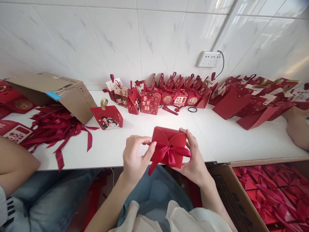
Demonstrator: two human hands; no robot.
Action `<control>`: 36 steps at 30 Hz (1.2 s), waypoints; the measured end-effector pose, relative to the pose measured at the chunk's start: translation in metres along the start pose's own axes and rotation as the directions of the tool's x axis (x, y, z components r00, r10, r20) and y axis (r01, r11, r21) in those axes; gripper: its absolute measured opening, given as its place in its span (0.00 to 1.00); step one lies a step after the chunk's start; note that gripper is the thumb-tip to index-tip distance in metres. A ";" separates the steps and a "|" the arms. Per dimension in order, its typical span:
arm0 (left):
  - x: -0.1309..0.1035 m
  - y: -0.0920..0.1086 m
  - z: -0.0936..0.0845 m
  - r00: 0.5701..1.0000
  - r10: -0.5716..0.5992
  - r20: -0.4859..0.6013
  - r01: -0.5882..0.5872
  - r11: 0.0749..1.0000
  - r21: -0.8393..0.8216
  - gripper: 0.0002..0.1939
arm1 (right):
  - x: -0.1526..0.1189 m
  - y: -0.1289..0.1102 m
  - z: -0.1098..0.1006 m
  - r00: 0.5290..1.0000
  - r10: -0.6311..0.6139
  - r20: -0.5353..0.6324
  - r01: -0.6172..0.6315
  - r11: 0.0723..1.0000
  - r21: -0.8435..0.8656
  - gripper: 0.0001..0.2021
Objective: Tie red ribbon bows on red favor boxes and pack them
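Observation:
A red gift box (179, 137) with rounded, overlapping flaps is held up just over the table's front edge. Around it runs a crimson satin ribbon (180, 151), tied in a bow at the front with one tail hanging down. My right hand (194, 158) grips the box along its right side, fingers at the top corner and thumb side underneath. At the box's left edge my left hand (137, 156) is pinched, thumb and forefinger on the bow's left loop; the exact contact is partly hidden.
Several decorated red boxes (149, 103) line the wall, with a black ring (192, 109) nearby. Left are a cardboard box (79, 103) and loose ribbons (60, 129). A carton (238, 193) of ribboned boxes stands at lower right. Other people's arms (16, 161) show at both sides.

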State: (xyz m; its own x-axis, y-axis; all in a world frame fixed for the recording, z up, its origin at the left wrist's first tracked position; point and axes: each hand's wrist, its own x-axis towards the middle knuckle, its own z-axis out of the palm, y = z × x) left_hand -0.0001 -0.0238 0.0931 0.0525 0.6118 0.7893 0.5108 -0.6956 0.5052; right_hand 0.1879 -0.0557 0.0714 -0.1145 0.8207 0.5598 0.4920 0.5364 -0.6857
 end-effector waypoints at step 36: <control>-0.072 -0.063 0.121 0.496 0.243 0.834 -0.402 0.915 -0.028 0.33 | -0.091 0.001 -0.144 0.357 0.282 -0.891 -0.570 0.821 0.032 0.37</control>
State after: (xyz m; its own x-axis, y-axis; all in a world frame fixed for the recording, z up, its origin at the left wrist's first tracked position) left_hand 0.0678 0.0222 -0.0378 0.8657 0.4484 0.2227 0.4227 -0.8930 0.1547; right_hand 0.3230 -0.1582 0.0863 0.8664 0.2688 0.4208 0.4420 -0.0210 -0.8967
